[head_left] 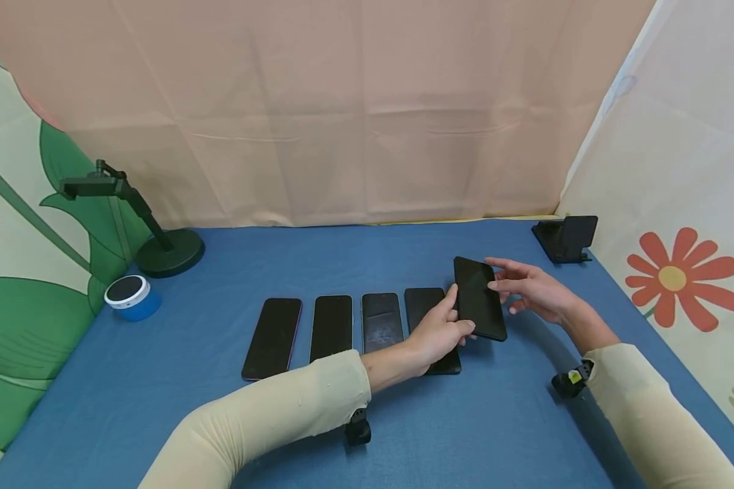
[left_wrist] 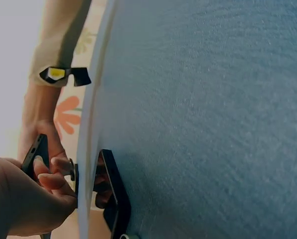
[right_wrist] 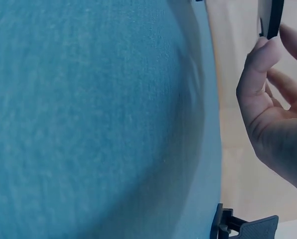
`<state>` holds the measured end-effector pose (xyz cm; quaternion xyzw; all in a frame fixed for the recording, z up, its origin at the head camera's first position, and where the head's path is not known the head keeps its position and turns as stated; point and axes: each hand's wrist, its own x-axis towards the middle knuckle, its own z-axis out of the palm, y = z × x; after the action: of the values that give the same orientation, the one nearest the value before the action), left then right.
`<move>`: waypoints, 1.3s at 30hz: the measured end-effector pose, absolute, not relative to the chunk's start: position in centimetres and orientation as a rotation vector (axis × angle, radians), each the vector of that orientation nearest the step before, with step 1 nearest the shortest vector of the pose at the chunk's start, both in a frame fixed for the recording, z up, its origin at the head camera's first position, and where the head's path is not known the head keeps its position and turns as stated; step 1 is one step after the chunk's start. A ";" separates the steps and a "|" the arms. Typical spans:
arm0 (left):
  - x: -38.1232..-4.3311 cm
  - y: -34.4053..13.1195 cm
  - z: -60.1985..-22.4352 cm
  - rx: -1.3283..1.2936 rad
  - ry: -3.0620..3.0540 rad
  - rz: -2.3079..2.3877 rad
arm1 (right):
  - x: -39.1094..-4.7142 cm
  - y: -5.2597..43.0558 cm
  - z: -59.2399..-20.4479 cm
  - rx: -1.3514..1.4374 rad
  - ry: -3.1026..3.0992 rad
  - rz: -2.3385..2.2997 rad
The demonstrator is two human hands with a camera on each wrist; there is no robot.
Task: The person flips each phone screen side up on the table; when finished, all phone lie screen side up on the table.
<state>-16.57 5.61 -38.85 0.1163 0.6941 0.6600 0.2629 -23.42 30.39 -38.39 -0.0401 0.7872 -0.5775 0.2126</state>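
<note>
A black smartphone (head_left: pixel 480 299) is held tilted above the blue table, at the right end of a row of phones. My left hand (head_left: pixel 431 339) grips its lower left edge, thumb on the screen side. At the upper right edge, my right hand (head_left: pixel 535 292) pinches it between thumb and fingers; the right wrist view shows the thumb (right_wrist: pixel 262 57) against the phone's edge (right_wrist: pixel 274 17). On the table lie a phone (head_left: pixel 273 338), a second phone (head_left: pixel 331 326), a phone with a marked screen (head_left: pixel 382 319), and another phone (head_left: pixel 421 307), partly hidden by my left hand.
A dark green lamp-like stand (head_left: pixel 170 252) and a blue-and-white round device (head_left: pixel 133 299) stand at the left. A black folding phone stand (head_left: pixel 565 239) sits at the back right corner. Hanging cloth (head_left: pixel 367 136) borders the blue table (head_left: pixel 465 435).
</note>
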 end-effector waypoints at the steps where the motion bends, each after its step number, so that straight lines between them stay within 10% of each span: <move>1: -16.6 5.6 -38.9 0.330 1.867 1.777 | -23.4 30.4 -38.4 -0.113 2.190 -1.607; 39: -17.5 5.6 -38.7 0.299 1.851 1.339 | -23.3 30.6 -40.0 -0.121 2.246 -1.288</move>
<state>-17.49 5.63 -38.65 0.1184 0.7339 0.5309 0.4069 -23.31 30.58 -39.99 -0.0448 0.8340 -0.4782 0.2717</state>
